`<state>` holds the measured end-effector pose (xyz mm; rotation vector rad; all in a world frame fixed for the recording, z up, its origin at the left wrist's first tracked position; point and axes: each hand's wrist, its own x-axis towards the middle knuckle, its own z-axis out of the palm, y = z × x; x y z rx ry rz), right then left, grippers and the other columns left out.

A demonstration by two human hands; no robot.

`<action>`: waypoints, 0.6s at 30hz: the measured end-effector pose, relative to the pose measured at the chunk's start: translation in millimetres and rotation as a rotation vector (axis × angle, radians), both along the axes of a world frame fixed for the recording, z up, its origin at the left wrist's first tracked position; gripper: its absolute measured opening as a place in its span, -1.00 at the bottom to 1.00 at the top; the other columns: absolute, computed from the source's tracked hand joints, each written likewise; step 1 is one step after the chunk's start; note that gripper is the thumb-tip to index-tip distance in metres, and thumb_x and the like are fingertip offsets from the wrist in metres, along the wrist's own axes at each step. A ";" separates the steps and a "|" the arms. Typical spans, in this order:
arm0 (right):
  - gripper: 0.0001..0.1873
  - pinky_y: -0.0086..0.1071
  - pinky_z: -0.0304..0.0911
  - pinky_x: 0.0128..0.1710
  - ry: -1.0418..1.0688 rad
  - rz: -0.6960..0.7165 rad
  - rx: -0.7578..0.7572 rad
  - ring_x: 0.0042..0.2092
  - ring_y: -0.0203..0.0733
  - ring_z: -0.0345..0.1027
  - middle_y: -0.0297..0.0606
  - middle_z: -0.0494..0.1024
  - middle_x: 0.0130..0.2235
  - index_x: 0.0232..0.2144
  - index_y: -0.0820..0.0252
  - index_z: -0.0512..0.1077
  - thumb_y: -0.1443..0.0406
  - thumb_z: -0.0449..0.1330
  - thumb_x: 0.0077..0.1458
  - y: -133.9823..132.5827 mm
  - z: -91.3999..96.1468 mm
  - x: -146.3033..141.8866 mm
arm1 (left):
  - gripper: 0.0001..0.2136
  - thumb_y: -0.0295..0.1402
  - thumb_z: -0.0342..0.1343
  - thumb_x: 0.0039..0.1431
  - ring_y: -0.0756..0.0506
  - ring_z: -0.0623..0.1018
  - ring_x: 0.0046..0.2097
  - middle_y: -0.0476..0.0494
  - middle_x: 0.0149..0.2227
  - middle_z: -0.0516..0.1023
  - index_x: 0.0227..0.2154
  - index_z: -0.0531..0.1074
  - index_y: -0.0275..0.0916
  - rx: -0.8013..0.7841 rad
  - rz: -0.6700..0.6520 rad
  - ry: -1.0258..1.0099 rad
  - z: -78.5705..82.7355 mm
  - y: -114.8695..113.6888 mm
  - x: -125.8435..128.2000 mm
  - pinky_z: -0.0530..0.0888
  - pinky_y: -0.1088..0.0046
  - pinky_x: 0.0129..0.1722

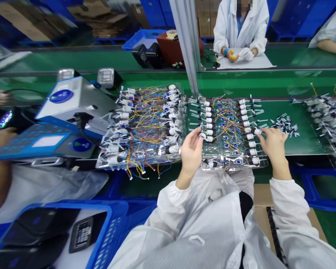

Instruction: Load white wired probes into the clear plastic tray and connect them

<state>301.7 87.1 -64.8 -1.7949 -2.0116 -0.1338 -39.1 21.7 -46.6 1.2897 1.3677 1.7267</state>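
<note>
A clear plastic tray (212, 166) lies on the green bench in front of me, filled with rows of small white and black parts with coloured wires (226, 127). My left hand (192, 151) is at the tray's left edge, its fingers pinched on one small white part (204, 136). At the tray's right column my right hand (273, 144) has its fingertips closed on another white part (256, 131). A second full tray (145, 127) sits to the left of the first.
Loose small white and black pieces (285, 125) lie right of the tray; another tray (329, 119) sits at far right. A blue and grey machine (64, 119) stands at left. Blue crates (72, 231) sit below. A white-coated person (240, 30) works across the belt. An aluminium post (187, 45) rises behind.
</note>
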 end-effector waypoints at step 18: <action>-0.70 -0.35 0.24 -0.58 0.891 0.502 0.597 -0.49 -0.28 0.45 -0.28 0.54 -0.29 -0.01 0.15 0.58 0.18 0.37 0.24 -44.8 179.9 -79.5 | -0.13 -0.11 0.42 0.13 -0.37 0.29 0.44 -0.34 0.41 0.29 0.43 0.12 -0.06 0.129 -0.663 0.178 59.1 19.6 71.4 0.27 -0.09 0.42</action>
